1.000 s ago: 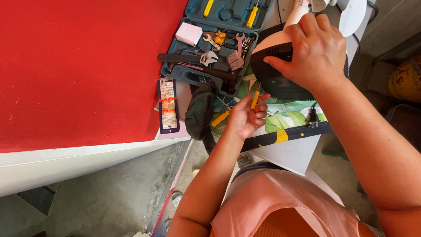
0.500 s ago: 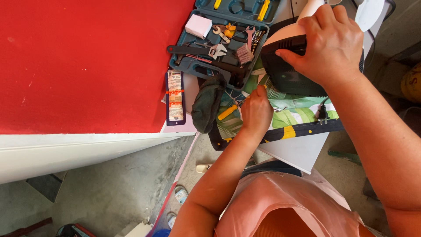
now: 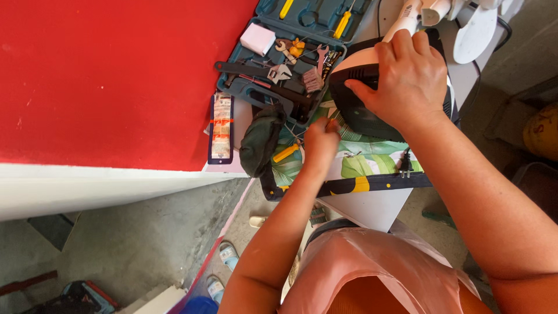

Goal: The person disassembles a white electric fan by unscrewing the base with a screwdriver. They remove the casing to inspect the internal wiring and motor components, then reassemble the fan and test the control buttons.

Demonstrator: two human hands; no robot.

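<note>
My right hand point(image 3: 410, 78) is clamped over a round appliance point(image 3: 363, 113) with a black underside and white body, which lies on a leaf-patterned cloth point(image 3: 372, 160). My left hand point(image 3: 321, 142) is closed in a fist right at the appliance's lower left edge, around a thin yellow-handled screwdriver point(image 3: 329, 123); only a bit of the tool shows above the fingers. A second yellow-handled tool point(image 3: 285, 153) lies on the cloth just left of that hand.
An open teal tool case point(image 3: 273, 75) holds wrenches, pliers and screwdrivers. A dark green pouch point(image 3: 260, 139) and a carded pack point(image 3: 221, 128) lie beside a red surface point(image 3: 110, 75). A black plug point(image 3: 405, 166) rests on the cloth. Sandals point(image 3: 228, 254) are on the concrete floor.
My left hand went from open over the yellow tools to a fist against the appliance. The view shifted slightly; my right hand kept its grip.
</note>
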